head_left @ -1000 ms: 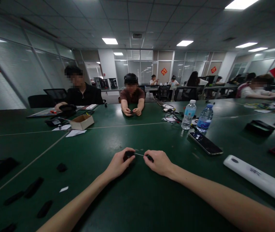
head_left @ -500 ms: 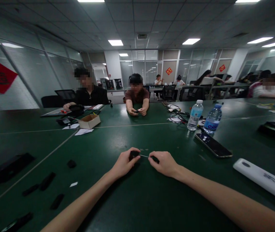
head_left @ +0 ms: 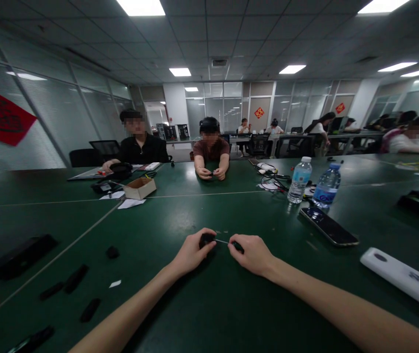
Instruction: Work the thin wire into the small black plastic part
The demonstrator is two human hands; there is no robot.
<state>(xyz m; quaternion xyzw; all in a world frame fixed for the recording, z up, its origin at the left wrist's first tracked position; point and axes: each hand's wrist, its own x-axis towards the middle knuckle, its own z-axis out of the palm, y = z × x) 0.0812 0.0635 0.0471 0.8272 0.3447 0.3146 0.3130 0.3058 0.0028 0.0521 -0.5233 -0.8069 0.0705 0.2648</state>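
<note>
A small black piece (head_left: 207, 239), its exact shape hidden by the fingers, sits just above or on the dark green surface (head_left: 209, 304), at the centre of the clock. The left hand (head_left: 192, 253) has its grip wrapped narrowly around it, thumb on the near side. At three o'clock from the piece, a thin, straight, pale metal shaft (head_left: 222, 240) spans the gap to the right hand (head_left: 252, 253), whose narrow grip pinches a dark, rounded handle (head_left: 238, 247). Whether the shaft's tip enters the piece cannot be told.

Between eight and nine o'clock lie four small black blocks, the nearest a stubby one (head_left: 113, 252), along with a white paper scrap (head_left: 115, 284). Around ten o'clock stands an open tan cardboard box (head_left: 139, 189). Around two o'clock stand two clear plastic bottles, one white-capped (head_left: 300, 180), one blue-capped (head_left: 327, 186). Between two and three lies a black glossy phone (head_left: 327, 226); beyond it, between three and four, a long white rounded bar (head_left: 401, 279). At twelve o'clock, a co-worker in a brown shirt (head_left: 211, 147) sits opposite.
</note>
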